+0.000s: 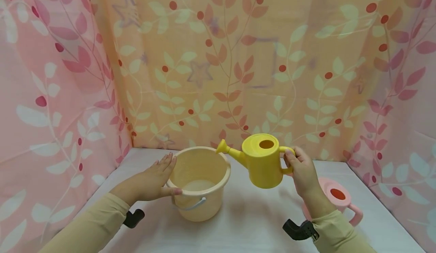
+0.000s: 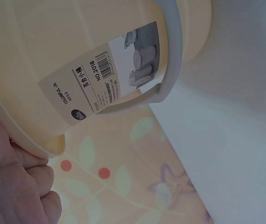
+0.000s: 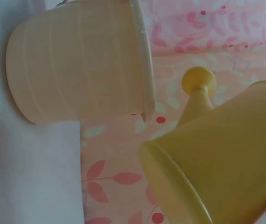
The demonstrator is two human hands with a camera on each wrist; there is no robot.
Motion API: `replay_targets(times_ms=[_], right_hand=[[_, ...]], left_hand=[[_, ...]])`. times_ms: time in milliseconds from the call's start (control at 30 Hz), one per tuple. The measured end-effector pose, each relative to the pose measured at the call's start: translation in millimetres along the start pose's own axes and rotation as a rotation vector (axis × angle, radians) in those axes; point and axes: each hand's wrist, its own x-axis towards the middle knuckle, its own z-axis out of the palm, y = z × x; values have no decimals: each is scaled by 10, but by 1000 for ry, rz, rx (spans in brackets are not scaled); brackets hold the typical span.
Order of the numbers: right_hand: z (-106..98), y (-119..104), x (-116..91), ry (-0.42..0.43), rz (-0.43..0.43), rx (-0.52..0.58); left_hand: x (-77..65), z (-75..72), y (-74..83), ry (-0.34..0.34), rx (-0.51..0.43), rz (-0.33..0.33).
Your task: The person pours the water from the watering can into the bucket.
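A cream bucket (image 1: 201, 207) stands upright on the table in the head view, its grey handle hanging down in front. My left hand (image 1: 151, 179) rests against its left rim, fingers straight and thumb over the near edge. A printed label (image 2: 102, 70) shows on the bucket's side in the left wrist view. My right hand (image 1: 303, 171) grips a yellow watering can (image 1: 263, 169) by its handle, above the table. The can is nearly upright, and its spout's head is above the bucket's right rim. In the right wrist view the spout (image 3: 198, 98) points toward the bucket's mouth.
A pink watering can (image 1: 335, 192) stands on the white-covered table (image 1: 252, 222) at the right, partly hidden by my right hand and wrist. Leaf-patterned curtains (image 1: 231, 56) enclose the table at the back and both sides.
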Motion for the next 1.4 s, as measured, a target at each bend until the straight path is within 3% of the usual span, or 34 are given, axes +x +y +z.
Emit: replay_targets(times_ms=[300,767,1033,1400], right_hand=[[-1,215,-42,131,8,16],[29,490,-169,265,129,-20],[57,645,-243,260,144,-7],[93,902,-343,261,208,-84]], left_hand=[[19,7,-6,-3,1,-2],[5,9,3,1,-7,1],[11,25,-12,10,0,5],[8,22,-16,10,-1,2]])
